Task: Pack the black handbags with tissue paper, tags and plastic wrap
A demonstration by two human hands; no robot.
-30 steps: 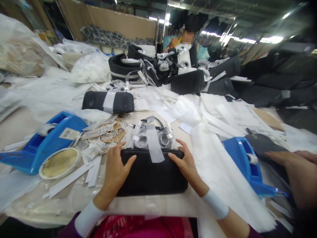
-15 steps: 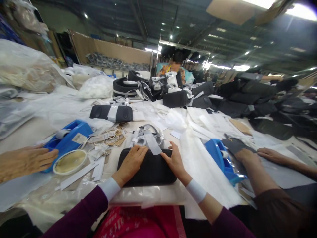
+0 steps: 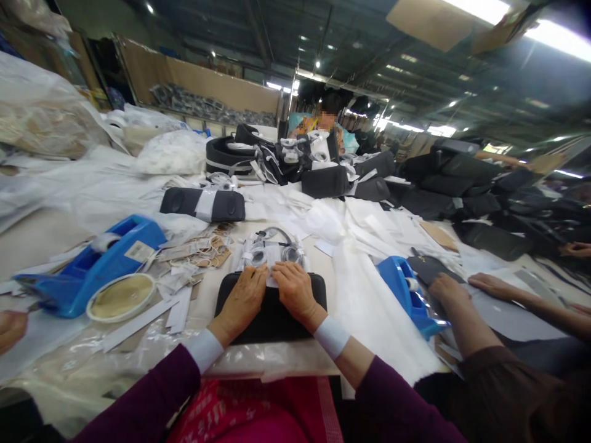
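While the left hand (image 3: pixel 242 301) is staying at the far edge of the black case (image 3: pixel 272 323), the right hand (image 3: pixel 295 292) is now lying close beside it; half a second ago it was sitting farther right. Pale strip (image 3: pixel 273 255) is now running straighter, no longer slanting. Another person's hand (image 3: pixel 12 329), earlier reaching by the left blue dispenser (image 3: pixel 74 283), is now showing only at the left border, cut off.

Fingers of both hands are bending and pressing on strip and edge; cannot tell whether they are pinching anything. They are covering most of the strip. Coils (image 3: pixel 292 253) behind are looking blurred.

Case is resting near the table's (image 3: pixel 203 307) front edge. White sheets (image 3: pixel 369 295) are spreading rightward; black bags (image 3: pixel 443 184) are piling up beyond, under ceiling lights.
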